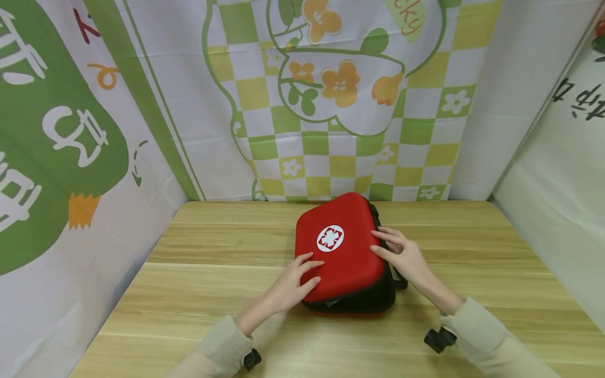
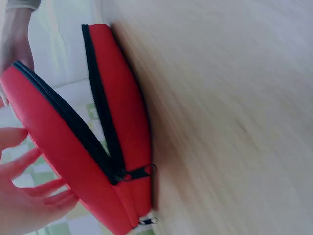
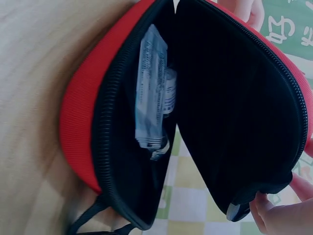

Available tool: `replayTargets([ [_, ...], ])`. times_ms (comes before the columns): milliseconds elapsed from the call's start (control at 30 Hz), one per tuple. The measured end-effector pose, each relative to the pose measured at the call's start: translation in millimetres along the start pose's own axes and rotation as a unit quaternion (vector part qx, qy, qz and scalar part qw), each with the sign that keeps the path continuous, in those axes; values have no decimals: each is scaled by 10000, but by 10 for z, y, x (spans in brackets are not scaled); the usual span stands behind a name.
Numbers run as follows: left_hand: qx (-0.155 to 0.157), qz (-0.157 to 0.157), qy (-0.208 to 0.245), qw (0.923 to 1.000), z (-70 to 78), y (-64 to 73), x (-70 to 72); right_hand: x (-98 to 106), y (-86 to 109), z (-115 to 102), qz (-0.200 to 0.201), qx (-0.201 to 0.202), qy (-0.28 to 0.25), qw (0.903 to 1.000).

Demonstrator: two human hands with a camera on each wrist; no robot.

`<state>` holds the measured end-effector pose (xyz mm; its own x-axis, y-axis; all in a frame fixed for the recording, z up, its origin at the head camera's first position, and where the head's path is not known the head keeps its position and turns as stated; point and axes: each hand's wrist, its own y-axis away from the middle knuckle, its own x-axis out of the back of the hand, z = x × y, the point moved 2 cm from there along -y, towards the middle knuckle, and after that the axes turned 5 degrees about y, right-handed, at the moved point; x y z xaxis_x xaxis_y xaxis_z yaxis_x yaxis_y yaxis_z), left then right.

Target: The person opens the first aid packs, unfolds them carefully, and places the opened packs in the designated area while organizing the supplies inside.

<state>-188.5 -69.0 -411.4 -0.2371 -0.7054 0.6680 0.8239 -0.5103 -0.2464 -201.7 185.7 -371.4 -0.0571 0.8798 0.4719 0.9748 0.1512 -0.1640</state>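
Observation:
A red first-aid case (image 1: 347, 262) with a white cross emblem stands on the table, its zipper undone and its lid tilted partway up. My left hand (image 1: 290, 286) rests lightly spread fingers on the lid's outer face, at its near left. At the lid's right edge my right hand (image 1: 405, 257) pinches the rim between thumb and fingers. Through the gap, the right wrist view shows the black interior, with a clear printed packet (image 3: 150, 88) and a small labelled cylinder (image 3: 169, 90) in the base. Zipper pulls (image 2: 139, 173) hang at the hinge end in the left wrist view.
The wooden table (image 1: 212, 294) extends around the case. A black carry handle (image 1: 400, 283) sticks out at the case's right side. Behind the table hangs a patterned curtain (image 1: 331, 163), with printed cloth on both sides.

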Motion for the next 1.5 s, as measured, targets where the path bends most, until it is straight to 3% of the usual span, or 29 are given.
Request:
replayTargets([
  [233,-534,-221,-123,9983,242,19,-22,-14,-33,-126,-22,337,-79,9994],
  [500,-1086,-68,-587,9923,447,-18,-20,-49,-83,-248,-92,946,-63,9955],
  [867,-1777,761,-949,9765,590,-87,13,-127,-184,-404,-71,1651,-233,9860],
  [1000,-1848,1004,-1148,9709,608,-100,27,-148,-224,-442,-102,1857,-229,9823],
  [1200,-1871,1383,-1489,9611,639,-102,52,-178,-252,-496,-338,1834,-237,9822],
  [1500,-1951,2073,-2106,9352,702,-137,97,-223,-286,-571,-622,1934,51,9791],
])
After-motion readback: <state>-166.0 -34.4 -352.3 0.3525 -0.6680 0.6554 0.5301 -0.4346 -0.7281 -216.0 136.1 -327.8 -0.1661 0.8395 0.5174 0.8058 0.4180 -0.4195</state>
